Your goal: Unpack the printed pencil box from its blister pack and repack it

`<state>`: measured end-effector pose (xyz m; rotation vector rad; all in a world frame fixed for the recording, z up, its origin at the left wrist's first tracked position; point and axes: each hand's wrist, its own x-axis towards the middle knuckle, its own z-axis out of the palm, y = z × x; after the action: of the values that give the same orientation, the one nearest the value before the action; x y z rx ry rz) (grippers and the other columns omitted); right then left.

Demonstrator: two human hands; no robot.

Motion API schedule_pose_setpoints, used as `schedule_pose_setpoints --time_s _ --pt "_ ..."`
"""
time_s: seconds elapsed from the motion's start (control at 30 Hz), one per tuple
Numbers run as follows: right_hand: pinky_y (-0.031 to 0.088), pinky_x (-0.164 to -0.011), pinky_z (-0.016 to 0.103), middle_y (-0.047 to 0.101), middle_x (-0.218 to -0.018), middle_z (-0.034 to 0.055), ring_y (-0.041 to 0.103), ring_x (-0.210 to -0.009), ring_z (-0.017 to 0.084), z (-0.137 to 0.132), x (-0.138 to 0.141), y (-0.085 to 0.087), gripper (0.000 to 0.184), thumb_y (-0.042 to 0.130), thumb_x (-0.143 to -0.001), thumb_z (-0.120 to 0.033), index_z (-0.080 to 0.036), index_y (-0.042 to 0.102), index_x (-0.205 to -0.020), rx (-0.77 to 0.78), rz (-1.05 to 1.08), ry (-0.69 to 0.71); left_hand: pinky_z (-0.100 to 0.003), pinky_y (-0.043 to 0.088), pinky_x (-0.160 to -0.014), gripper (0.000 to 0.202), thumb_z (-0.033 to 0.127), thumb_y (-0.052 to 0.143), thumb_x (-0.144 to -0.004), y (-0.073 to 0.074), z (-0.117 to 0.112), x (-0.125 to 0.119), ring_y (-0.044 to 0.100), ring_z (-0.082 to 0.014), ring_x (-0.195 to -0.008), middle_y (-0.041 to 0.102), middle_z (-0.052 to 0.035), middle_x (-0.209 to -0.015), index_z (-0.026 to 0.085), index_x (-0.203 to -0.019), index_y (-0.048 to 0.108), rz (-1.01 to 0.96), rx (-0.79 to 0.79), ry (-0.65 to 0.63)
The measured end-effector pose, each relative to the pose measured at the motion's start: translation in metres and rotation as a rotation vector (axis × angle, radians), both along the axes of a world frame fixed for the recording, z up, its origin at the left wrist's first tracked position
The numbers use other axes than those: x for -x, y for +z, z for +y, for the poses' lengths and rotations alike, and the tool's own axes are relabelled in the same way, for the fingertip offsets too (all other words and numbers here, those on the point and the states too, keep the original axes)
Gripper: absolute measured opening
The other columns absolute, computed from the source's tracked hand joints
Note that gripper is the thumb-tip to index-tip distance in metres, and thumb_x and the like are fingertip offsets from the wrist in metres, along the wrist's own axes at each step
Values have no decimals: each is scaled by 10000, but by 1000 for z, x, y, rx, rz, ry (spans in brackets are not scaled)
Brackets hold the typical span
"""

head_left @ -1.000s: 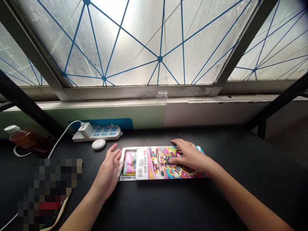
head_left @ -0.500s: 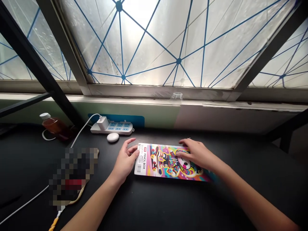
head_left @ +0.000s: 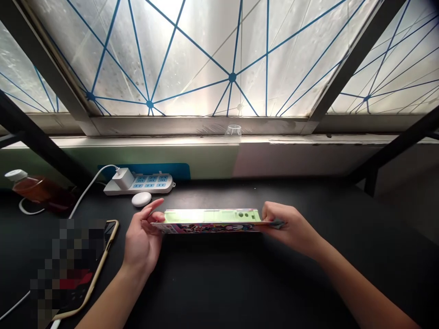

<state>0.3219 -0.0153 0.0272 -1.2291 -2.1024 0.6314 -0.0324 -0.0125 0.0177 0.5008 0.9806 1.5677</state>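
Observation:
A pencil box (head_left: 212,215) is tipped up over the black desk, so its pale green long side faces up and its colourful printed front shows only as a thin strip. At its left end my left hand (head_left: 143,240) holds the corner, with the index finger stretched outward. My right hand (head_left: 286,224) is closed round the other end, thumb below and curled fingers above. Part of a thin wrapper or card edge sticks out by the right palm. The underside of the box is hidden.
Left of my hands lies a phone in a tan-edged case (head_left: 103,256), its screen blurred out. Behind it are a white power strip (head_left: 154,183) with a plugged-in charger, a white oval case (head_left: 141,199) and a bottle of reddish drink (head_left: 37,188). A clear cup (head_left: 234,131) stands on the sill.
The pencil box lay face up with its printed front showing; now it is lifted and tilted onto edge view. My right hand moved from its top to its right end. The view shifted right.

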Motion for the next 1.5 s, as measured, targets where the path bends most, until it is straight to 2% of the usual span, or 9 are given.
schedule_pose_setpoints --time_s 0.1,0.17,0.23,0.33,0.5,0.67,0.83,1.27,1.5 --pt "377 -618 272 530 -835 0 476 -704 143 -11 6 9 263 609 -884 -160 -229 403 -737 27 -164 154 -164 467 -512 256 328 647 -843 2 6 11 479 -88 -503 467 63 -525 166 -1023 731 95 35 -116" --pt "371 -610 264 520 -876 -1 471 -706 138 -15 11 13 260 571 -817 -50 -234 393 -774 85 -257 205 -174 477 -544 326 363 683 -856 2 8 19 552 -108 -596 552 41 -655 208 -1142 686 273 30 -240" --pt "377 -625 268 526 -903 5 483 -739 149 -16 16 13 292 540 -758 10 -237 392 -803 99 -334 207 -244 548 -753 509 392 739 -834 1 7 25 658 -187 -944 671 -33 -1012 275 -1310 603 568 -22 -397" --pt "397 -667 291 556 -957 25 510 -839 189 -16 21 7 301 536 -726 19 -237 404 -814 78 -446 196 -470 385 -1142 861 388 865 -700 0 3 28 406 -332 -1418 459 -74 -1520 368 -1466 474 1070 -106 -703" --pt "454 -717 329 594 -1030 34 561 -919 225 -17 19 4 203 655 -777 -136 -238 502 -863 180 -510 194 -539 291 -1196 820 264 808 -713 -6 1 22 359 -352 -1445 421 -67 -1548 367 -1463 493 1491 -243 -837" --pt "502 -894 412 627 -1189 65 603 -1065 283 -10 13 3 431 754 -821 -458 -264 574 -1161 198 -403 81 -504 357 -1155 776 205 747 -747 -11 4 21 436 -325 -1375 491 -59 -1481 375 -1461 494 1578 -365 -785" --pt "370 -1156 486 414 -1548 133 408 -1410 340 2 13 -19 982 820 -732 -533 -265 315 -1530 124 -240 71 -536 334 -1147 761 232 753 -769 -14 3 18 418 -348 -1367 518 -63 -1476 380 -1467 488 1613 -498 -689" --pt "409 -1126 492 491 -1503 114 461 -1363 350 4 15 -30 919 818 -704 -513 -280 423 -1501 202 -273 108 -536 374 -1149 934 420 840 -695 -6 1 30 430 -393 -1414 434 -104 -1577 325 -1532 437 1562 -243 -785" --pt "439 -1089 495 521 -1431 133 504 -1300 344 5 18 -32 875 835 -691 -456 -244 447 -1446 139 -242 104 -519 386 -1149 951 519 823 -727 -5 4 40 435 -382 -1428 453 -147 -1565 286 -1550 407 1500 -275 -730"
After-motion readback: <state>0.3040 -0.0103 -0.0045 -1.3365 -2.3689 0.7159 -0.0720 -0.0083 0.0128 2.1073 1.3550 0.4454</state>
